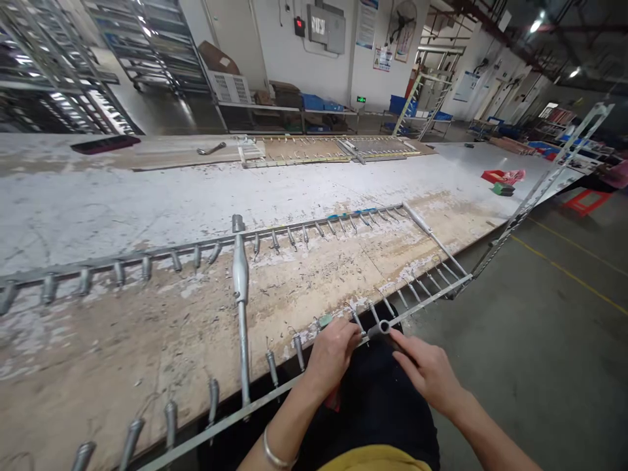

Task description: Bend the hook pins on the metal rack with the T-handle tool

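A long metal frame lies on the worktable, its far rail [147,251] and near rail [260,404] lined with several grey cylindrical pieces [272,368], some with thin wire ends. A thick metal crossbar [240,275] joins the two rails. My left hand [332,350] is closed at the near rail, fingers pinched beside one of the pieces; what is between them is hidden. My right hand [429,369] grips a grey metal tool with a hollow, tube-like head [380,329], which is at the rail just right of my left fingertips. The tool's handle is mostly hidden.
Flakes and scraps litter the worn worktable [98,209]. Another frame [299,150] lies at its far side, near a bent metal tool [212,149] and a dark brush-like object [105,144]. A rack-like metal piece [540,190] leans at right. A red stool [586,201] stands beyond.
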A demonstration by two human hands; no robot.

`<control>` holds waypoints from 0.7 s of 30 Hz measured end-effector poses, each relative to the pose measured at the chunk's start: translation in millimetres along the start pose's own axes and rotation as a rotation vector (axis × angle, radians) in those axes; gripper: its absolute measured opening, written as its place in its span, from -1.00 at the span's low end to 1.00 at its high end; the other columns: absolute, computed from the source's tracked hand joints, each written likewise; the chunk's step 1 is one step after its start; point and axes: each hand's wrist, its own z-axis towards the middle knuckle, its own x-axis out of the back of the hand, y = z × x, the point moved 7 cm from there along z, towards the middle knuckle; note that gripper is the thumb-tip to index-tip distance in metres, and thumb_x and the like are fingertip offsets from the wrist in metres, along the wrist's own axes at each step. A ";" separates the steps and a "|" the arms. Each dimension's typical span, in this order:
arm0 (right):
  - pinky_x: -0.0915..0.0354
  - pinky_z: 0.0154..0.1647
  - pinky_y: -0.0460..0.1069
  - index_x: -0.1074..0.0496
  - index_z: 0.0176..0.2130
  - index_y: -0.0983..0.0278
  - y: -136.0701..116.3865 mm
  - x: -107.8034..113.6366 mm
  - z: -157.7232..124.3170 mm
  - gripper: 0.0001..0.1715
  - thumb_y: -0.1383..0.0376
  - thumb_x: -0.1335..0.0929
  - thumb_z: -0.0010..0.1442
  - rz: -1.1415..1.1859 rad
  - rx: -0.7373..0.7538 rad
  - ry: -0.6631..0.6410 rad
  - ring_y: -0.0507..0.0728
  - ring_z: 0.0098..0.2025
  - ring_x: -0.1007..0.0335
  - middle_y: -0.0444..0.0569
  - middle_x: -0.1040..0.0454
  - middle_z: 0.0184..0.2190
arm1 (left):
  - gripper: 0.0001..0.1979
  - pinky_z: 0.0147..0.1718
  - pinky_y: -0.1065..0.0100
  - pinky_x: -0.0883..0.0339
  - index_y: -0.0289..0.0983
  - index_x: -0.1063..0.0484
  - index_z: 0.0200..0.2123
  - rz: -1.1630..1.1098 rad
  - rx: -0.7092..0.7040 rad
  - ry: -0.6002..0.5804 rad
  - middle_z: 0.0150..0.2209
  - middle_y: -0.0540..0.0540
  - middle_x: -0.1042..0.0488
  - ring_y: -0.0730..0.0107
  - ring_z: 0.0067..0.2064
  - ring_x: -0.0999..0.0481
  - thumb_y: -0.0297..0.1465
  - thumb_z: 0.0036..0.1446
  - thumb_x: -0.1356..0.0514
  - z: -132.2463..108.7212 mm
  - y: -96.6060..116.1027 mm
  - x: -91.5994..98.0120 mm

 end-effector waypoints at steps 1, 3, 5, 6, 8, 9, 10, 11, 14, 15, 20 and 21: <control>-0.34 -0.50 -0.11 -0.33 0.17 0.21 1.9 -2.7 0.0 -0.57 0.35 -0.24 0.33 -0.020 -0.012 -0.054 0.05 -0.48 -0.43 -0.09 -0.47 -0.47 | -0.75 -0.38 0.39 -0.26 -0.27 -0.43 -0.37 0.001 -0.009 0.000 -0.42 -0.07 -0.43 0.39 -0.36 -0.40 -0.41 0.31 0.00 -0.1 0.8 0.0; -0.35 -0.47 -0.11 -0.32 0.18 0.18 2.6 2.4 0.3 -0.55 0.36 -0.25 0.32 -0.005 -0.013 -0.046 0.05 -0.46 -0.44 -0.08 -0.48 -0.43 | -0.76 -0.37 0.39 -0.26 -0.26 -0.43 -0.35 0.004 -0.014 -0.001 -0.42 -0.07 -0.43 0.39 -0.35 -0.39 -0.41 0.31 0.00 -0.1 1.4 -0.3; -0.36 -0.45 -0.09 -0.33 0.16 0.17 0.9 15.5 -0.7 -0.55 0.39 -0.26 0.30 0.040 0.007 0.096 0.06 -0.46 -0.44 -0.07 -0.49 -0.42 | -0.77 -0.35 0.38 -0.27 -0.26 -0.43 -0.34 0.015 0.000 -0.006 -0.41 -0.06 -0.43 0.38 -0.33 -0.40 -0.41 0.30 -0.02 -0.1 0.6 -1.1; -0.35 -0.45 -0.08 -0.35 0.14 0.17 0.3 20.3 -2.3 -0.56 0.41 -0.26 0.29 0.053 0.017 0.170 0.07 -0.47 -0.44 -0.07 -0.49 -0.43 | -0.78 -0.34 0.38 -0.27 -0.26 -0.43 -0.34 0.018 0.007 -0.010 -0.41 -0.06 -0.43 0.37 -0.32 -0.40 -0.42 0.30 -0.02 -0.1 0.1 -1.6; -0.34 -0.48 -0.08 -0.39 0.10 0.19 0.2 18.1 -4.3 -0.59 0.41 -0.26 0.30 0.040 0.025 0.196 0.08 -0.49 -0.43 -0.07 -0.47 -0.47 | -0.78 -0.34 0.37 -0.27 -0.27 -0.43 -0.35 0.023 0.015 -0.017 -0.40 -0.06 -0.43 0.37 -0.32 -0.40 -0.42 0.30 -0.03 -0.2 -0.5 -2.5; -0.33 -0.49 -0.09 -0.38 0.11 0.20 0.2 10.6 -3.8 -0.60 0.39 -0.25 0.31 0.025 0.025 0.122 0.07 -0.49 -0.43 -0.07 -0.47 -0.48 | -0.77 -0.35 0.38 -0.26 -0.27 -0.43 -0.35 0.022 0.014 -0.021 -0.40 -0.06 -0.43 0.37 -0.33 -0.40 -0.41 0.30 -0.02 -0.2 -0.5 -2.9; -0.32 -0.50 -0.11 -0.37 0.13 0.21 0.2 2.2 -3.1 -0.60 0.37 -0.25 0.32 0.005 0.025 0.026 0.06 -0.49 -0.42 -0.08 -0.46 -0.48 | -0.77 -0.36 0.39 -0.25 -0.27 -0.42 -0.35 0.021 0.010 -0.026 -0.40 -0.06 -0.43 0.38 -0.33 -0.39 -0.41 0.31 -0.01 -0.2 -0.3 -3.4; -0.31 -0.50 -0.12 -0.35 0.15 0.21 0.1 -4.8 -2.6 -0.59 0.35 -0.24 0.33 -0.009 0.024 -0.065 0.05 -0.50 -0.42 -0.08 -0.46 -0.48 | -0.76 -0.37 0.39 -0.24 -0.27 -0.43 -0.35 0.022 0.006 -0.031 -0.40 -0.06 -0.43 0.38 -0.34 -0.39 -0.41 0.31 -0.01 -0.1 0.1 -3.9; -0.33 -0.45 -0.11 -0.33 0.17 0.19 -1.9 -1.0 0.1 -0.57 0.36 -0.26 0.33 0.028 0.026 -0.060 0.05 -0.46 -0.43 -0.08 -0.48 -0.43 | -0.78 -0.36 0.39 -0.24 -0.27 -0.43 -0.34 0.039 0.004 -0.028 -0.40 -0.06 -0.42 0.37 -0.33 -0.39 -0.43 0.30 -0.02 -0.1 -0.1 -4.6; -0.35 -0.43 -0.10 -0.33 0.16 0.18 -2.0 7.0 0.5 -0.56 0.38 -0.26 0.31 0.054 0.026 0.034 0.06 -0.44 -0.44 -0.07 -0.48 -0.42 | -0.80 -0.35 0.38 -0.24 -0.27 -0.43 -0.34 0.045 0.010 -0.023 -0.39 -0.06 -0.43 0.37 -0.32 -0.39 -0.43 0.29 -0.04 -0.2 -0.6 -4.6; -0.31 -0.50 -0.09 -0.35 0.15 0.21 3.2 4.9 -0.6 -0.58 0.38 -0.26 0.32 0.030 0.008 0.033 0.07 -0.47 -0.42 -0.07 -0.47 -0.44 | -0.80 -0.36 0.39 -0.24 -0.27 -0.42 -0.33 0.036 0.000 -0.015 -0.39 -0.06 -0.43 0.38 -0.32 -0.39 -0.44 0.29 -0.03 -0.8 -0.1 -4.4; -0.29 -0.51 -0.10 -0.34 0.16 0.21 3.7 -2.6 -0.3 -0.58 0.37 -0.25 0.33 0.012 0.008 -0.071 0.06 -0.49 -0.40 -0.08 -0.46 -0.46 | -0.79 -0.37 0.40 -0.24 -0.27 -0.42 -0.33 0.035 -0.007 -0.015 -0.40 -0.06 -0.43 0.38 -0.33 -0.39 -0.43 0.30 -0.02 -0.8 0.7 -3.9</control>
